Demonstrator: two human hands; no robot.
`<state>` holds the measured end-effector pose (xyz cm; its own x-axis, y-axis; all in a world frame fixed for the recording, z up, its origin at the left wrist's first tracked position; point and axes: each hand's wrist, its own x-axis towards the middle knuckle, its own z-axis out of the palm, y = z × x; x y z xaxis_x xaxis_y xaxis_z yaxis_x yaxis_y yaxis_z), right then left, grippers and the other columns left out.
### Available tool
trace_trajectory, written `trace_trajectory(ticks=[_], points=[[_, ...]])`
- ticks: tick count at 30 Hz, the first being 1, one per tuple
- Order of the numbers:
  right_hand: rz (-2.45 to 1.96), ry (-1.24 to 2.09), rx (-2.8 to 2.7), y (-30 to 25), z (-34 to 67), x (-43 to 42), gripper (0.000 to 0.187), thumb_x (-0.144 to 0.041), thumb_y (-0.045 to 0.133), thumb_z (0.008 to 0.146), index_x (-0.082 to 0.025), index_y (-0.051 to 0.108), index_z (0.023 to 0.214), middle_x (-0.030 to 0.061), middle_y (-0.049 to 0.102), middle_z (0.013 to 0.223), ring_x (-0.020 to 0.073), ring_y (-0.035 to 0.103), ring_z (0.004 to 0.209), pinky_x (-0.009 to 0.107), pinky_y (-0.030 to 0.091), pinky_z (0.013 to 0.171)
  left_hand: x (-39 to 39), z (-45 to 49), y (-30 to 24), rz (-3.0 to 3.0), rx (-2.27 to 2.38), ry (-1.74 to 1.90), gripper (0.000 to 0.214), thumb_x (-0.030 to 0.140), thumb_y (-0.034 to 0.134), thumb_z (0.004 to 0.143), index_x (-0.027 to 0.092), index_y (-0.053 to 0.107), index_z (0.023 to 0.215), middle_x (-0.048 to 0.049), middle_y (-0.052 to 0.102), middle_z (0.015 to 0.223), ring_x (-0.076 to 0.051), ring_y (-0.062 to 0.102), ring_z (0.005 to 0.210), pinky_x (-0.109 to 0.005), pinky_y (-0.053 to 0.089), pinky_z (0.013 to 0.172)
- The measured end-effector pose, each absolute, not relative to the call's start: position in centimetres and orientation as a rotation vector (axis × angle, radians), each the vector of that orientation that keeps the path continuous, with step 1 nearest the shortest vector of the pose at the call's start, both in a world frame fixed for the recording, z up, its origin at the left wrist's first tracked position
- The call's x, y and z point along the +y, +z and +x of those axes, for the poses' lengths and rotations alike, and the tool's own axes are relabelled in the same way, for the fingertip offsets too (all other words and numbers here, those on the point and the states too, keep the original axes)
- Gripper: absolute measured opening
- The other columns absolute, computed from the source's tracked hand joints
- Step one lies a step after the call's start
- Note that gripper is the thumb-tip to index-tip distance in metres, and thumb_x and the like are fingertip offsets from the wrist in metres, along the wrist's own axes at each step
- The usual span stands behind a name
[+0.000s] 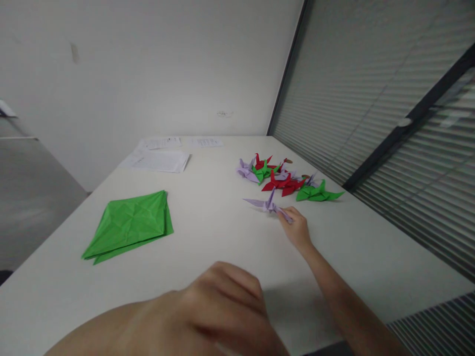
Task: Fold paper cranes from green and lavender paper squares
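My right hand (297, 228) reaches far over the white table (222, 232) and pinches the tail of a lilac paper crane (267, 204), which rests on the tabletop. Just beyond it lies a pile of folded cranes (282, 179) in red, green and lilac. My left hand (222, 311) is close to the camera at the bottom, blurred, back of the hand up, fingers curled downward; whether it holds anything is hidden. A folded sheet of green paper (129, 225) lies flat to the left.
White printed sheets (159, 158) lie at the table's far end against the wall. Slatted window blinds (371, 123) run along the right side. The floor drops off beyond the table's left edge.
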<state>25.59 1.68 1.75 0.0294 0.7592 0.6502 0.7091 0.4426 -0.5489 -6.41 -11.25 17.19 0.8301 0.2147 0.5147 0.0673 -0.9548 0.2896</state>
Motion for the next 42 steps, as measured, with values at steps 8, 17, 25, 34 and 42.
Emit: trace_trajectory(ticks=[8, 17, 25, 34, 42], points=[[-1.493, 0.04, -1.718, 1.4, 28.1, 5.8, 0.036, -0.042, 0.047, 0.085, -0.017, 0.07, 0.071, 0.0075, 0.063, 0.065, 0.0217, 0.059, 0.062, 0.034, 0.049, 0.062, -5.5, -11.7, 8.6, 2.465, 1.103, 0.83, 0.019, 0.018, 0.05, 0.09, 0.02, 0.068, 0.096, -0.0044, 0.072, 0.087, -0.013, 0.066, 0.071, -0.024, 0.053, 0.067], [-1.676, -0.363, -1.774, 4.6, 26.7, 12.8, 0.032, -0.015, 0.046, 0.084, -0.003, 0.071, 0.1, 0.0194, 0.061, 0.089, 0.0258, 0.058, 0.083, 0.037, 0.043, 0.077, -3.5, -24.0, 2.9, 2.629, 1.9, 0.75, 0.022, 0.032, 0.067, 0.081, 0.022, 0.071, 0.1, -0.0085, 0.069, 0.106, -0.025, 0.064, 0.097, -0.04, 0.049, 0.088], [-1.714, -0.453, -1.765, 5.3, 24.5, 16.0, 0.024, -0.025, 0.059, 0.086, -0.007, 0.068, 0.099, 0.0232, 0.059, 0.098, 0.0282, 0.053, 0.088, 0.039, 0.036, 0.07, -3.6, -24.7, 2.3, 2.618, 1.886, 0.677, 0.021, 0.031, 0.063, 0.084, 0.022, 0.071, 0.101, -0.0079, 0.071, 0.105, -0.023, 0.066, 0.095, -0.036, 0.048, 0.085], [-1.74, -0.593, -2.081, 3.4, 18.9, 11.3, 0.034, -0.028, 0.049, 0.09, -0.011, 0.063, 0.116, 0.0215, 0.06, 0.115, 0.0356, 0.05, 0.105, 0.045, 0.039, 0.08, -3.8, -24.9, 2.5, 2.802, 1.886, 0.91, 0.023, 0.029, 0.048, 0.095, 0.02, 0.069, 0.09, -0.0068, 0.073, 0.089, -0.019, 0.067, 0.078, -0.031, 0.049, 0.073], [-1.29, -0.084, -2.247, 3.0, 16.8, 7.8, 0.019, -0.022, 0.056, 0.086, -0.017, 0.072, 0.092, 0.0103, 0.064, 0.096, 0.0244, 0.058, 0.092, 0.041, 0.045, 0.088, -1.3, -21.9, 5.9, 2.397, 2.077, 1.516, 0.018, 0.028, 0.043, 0.094, 0.019, 0.059, 0.094, -0.0064, 0.069, 0.082, -0.02, 0.066, 0.076, -0.029, 0.05, 0.068]])
